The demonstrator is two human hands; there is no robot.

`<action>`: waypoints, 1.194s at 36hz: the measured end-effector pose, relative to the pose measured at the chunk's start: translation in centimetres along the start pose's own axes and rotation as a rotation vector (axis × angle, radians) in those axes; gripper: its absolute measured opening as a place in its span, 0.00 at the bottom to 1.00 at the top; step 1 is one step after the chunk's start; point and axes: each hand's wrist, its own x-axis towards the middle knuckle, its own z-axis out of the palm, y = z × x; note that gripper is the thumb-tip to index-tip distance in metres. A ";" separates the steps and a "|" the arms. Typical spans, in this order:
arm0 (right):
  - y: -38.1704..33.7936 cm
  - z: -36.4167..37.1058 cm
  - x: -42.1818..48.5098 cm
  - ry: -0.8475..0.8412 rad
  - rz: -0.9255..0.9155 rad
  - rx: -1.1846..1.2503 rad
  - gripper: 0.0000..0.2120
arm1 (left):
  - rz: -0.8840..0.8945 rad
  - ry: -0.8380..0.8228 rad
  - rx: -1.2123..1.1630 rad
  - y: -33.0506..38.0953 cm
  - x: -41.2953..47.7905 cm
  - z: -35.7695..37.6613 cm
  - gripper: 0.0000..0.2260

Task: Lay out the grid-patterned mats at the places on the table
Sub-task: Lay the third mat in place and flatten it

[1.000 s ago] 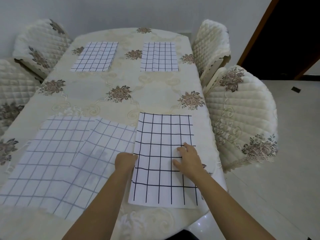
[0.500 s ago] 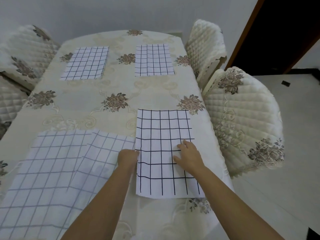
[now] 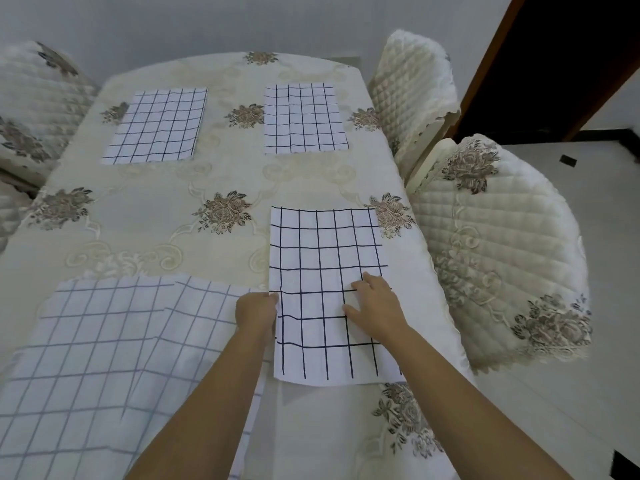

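Grid mat (image 3: 325, 258) lies lower right of centre on the tabletop (image 3: 214, 174), facing the chair (image 3: 502, 254). Right hand (image 3: 375, 306) presses it flat, fingers spread, to hold it square; left hand (image 3: 256, 308) fingers curl, pinching its left edge.

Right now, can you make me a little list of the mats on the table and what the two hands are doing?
far left mat: lying flat, no hand on it
far right mat: lying flat, no hand on it
near right mat: dark grid lines, both hands at it
pale mats: near left, overlapping
left hand: fingers curled at the near right mat's left edge; grip hidden
right hand: flat on that mat, fingers straight
tablecloth: cream, with flowers
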 end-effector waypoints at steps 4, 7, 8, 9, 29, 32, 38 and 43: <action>0.0 0.1 0.6 0.001 -0.004 -0.012 0.24 | 0.007 -0.010 0.005 0.3 0.0 -0.2 0.12; 0.2 0.3 0.8 0.002 -0.010 -0.017 0.24 | 0.057 -0.005 0.052 0.3 -0.4 -0.2 0.06; 0.3 0.3 0.8 0.004 -0.010 -0.019 0.24 | 0.086 0.003 0.076 0.2 -0.5 -0.2 0.08; 0.3 0.3 0.8 0.007 -0.009 -0.022 0.23 | 0.109 0.008 0.097 0.1 -0.6 -0.2 0.09; -1.0 1.6 0.0 0.138 -0.056 -0.063 0.19 | 0.501 0.328 0.523 -0.4 -3.6 -0.2 0.15; -2.3 3.1 -0.1 0.170 -0.111 -0.040 0.17 | 0.873 0.333 0.649 -1.7 -4.1 1.7 0.13; -4.3 6.2 -1.5 0.134 -0.200 -0.125 0.18 | 1.018 0.115 0.917 -6.6 -4.2 4.6 0.27; -0.8 6.6 -2.6 0.159 -0.263 -0.161 0.24 | 0.978 0.076 1.054 -7.5 -3.5 2.8 0.23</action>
